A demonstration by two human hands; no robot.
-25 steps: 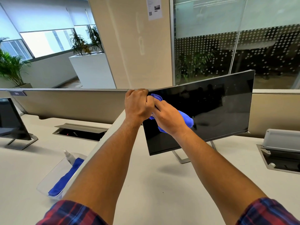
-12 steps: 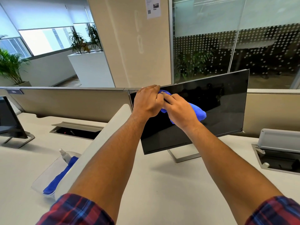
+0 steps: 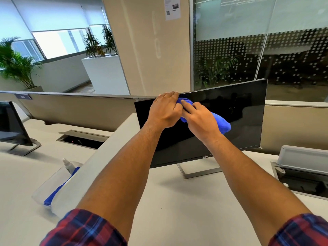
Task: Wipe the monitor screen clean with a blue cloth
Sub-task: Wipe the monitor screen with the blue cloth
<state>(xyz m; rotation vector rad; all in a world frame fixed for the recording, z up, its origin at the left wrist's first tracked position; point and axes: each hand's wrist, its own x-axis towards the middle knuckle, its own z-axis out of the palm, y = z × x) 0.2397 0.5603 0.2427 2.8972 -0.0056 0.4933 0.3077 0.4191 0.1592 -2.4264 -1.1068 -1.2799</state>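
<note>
A dark monitor (image 3: 239,118) with a black screen stands on a silver foot on the white desk. My left hand (image 3: 165,110) grips the monitor's top edge near its left corner, fingers curled over the rim. My right hand (image 3: 200,121) presses a bunched blue cloth (image 3: 221,124) against the upper left part of the screen, fingers curled over it. The cloth sticks out to the right of that hand and a little shows between the two hands.
A clear tray (image 3: 44,190) at the left holds a spray bottle (image 3: 68,166) and a second blue cloth (image 3: 55,194). A low white divider (image 3: 99,157) runs between desks. Another monitor (image 3: 10,125) stands far left. Open cable boxes (image 3: 301,178) sit right and left.
Both hands and the cloth have slid rightward along the top of the screen from the left corner. The view has shifted a little with them.
</note>
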